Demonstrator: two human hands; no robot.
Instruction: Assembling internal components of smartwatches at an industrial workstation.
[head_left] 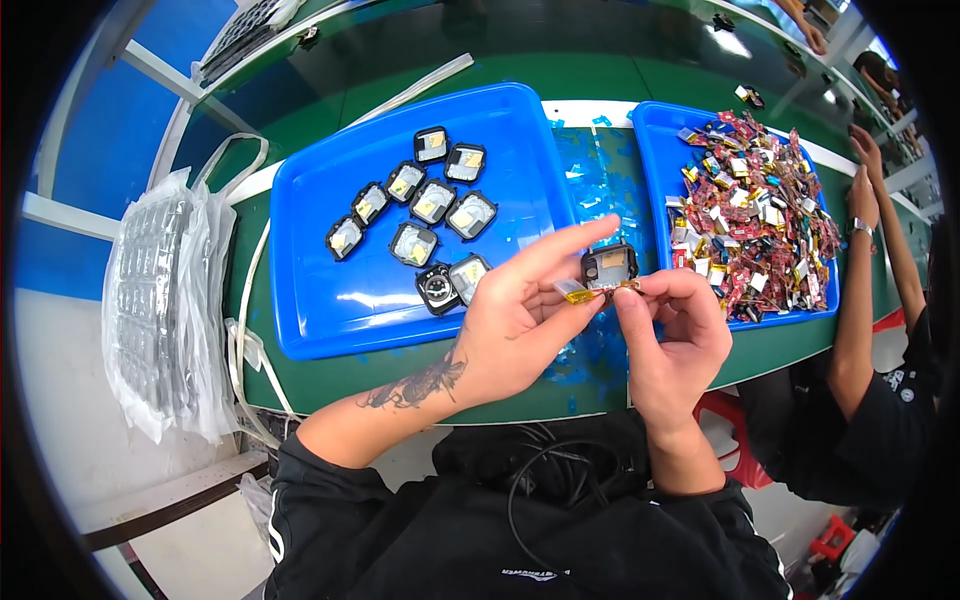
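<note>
In front of me, over the table between two blue trays, my left hand [515,325] and my right hand [685,335] meet at a small circuit board [612,291]. Both thumbs press at it, and the left index finger stretches up and away. A flat silver battery with yellow tape [576,292] sticks out on the board's left side, beside the left fingers. Just beyond the fingertips is a black square watch case [610,263] with a grey inside. Whether the left fingers also support this case is hidden.
Several watch cases [432,202] lie in the left blue tray [330,310]. The right blue tray [655,150] is heaped with red circuit boards and batteries [750,215]. Plastic-wrapped trays [160,300] stand at the left. A co-worker's arms [858,260] reach in at the right.
</note>
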